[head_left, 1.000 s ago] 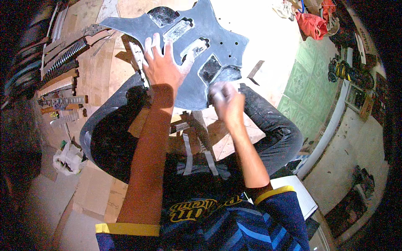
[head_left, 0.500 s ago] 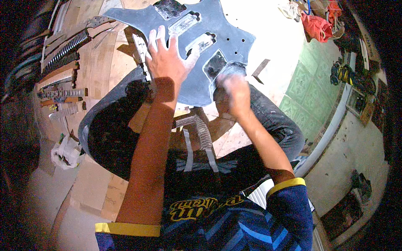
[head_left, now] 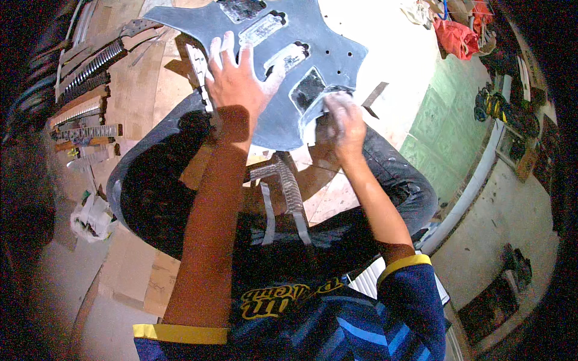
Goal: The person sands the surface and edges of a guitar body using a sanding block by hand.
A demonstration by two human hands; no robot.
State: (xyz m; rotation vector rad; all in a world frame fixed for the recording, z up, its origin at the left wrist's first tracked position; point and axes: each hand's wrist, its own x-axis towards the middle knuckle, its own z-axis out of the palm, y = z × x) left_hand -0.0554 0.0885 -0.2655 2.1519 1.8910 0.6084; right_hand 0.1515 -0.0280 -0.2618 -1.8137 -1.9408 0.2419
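Note:
A grey electric guitar body (head_left: pixel 265 117) lies before me, with several routed cavities dusted white. My left hand (head_left: pixel 235 78) rests flat on its left side, fingers spread and pressing on the surface. At the right-hand curved edge, next to a dark cavity (head_left: pixel 308 90), my right hand (head_left: pixel 347 123) is closed, its fingertips white with dust. Whatever lies under those fingers is mostly hidden; a thin grey piece seems to show at the edge. A metal support with a ribbed grey bar (head_left: pixel 289 186) stands below the body, between my legs.
Several guitar necks (head_left: pixel 90 129) lie on cardboard (head_left: pixel 138 78) at the left. A white plastic bag (head_left: pixel 93 216) sits nearer on that side. At the far right are a red bag (head_left: pixel 456 39), coiled black cables (head_left: pixel 506 111) and green floor tiles (head_left: pixel 442 135).
My right hand has shifted slightly along the body's right edge and appears less blurred. The guitar body has moved a little toward the left; my left hand stays on it.

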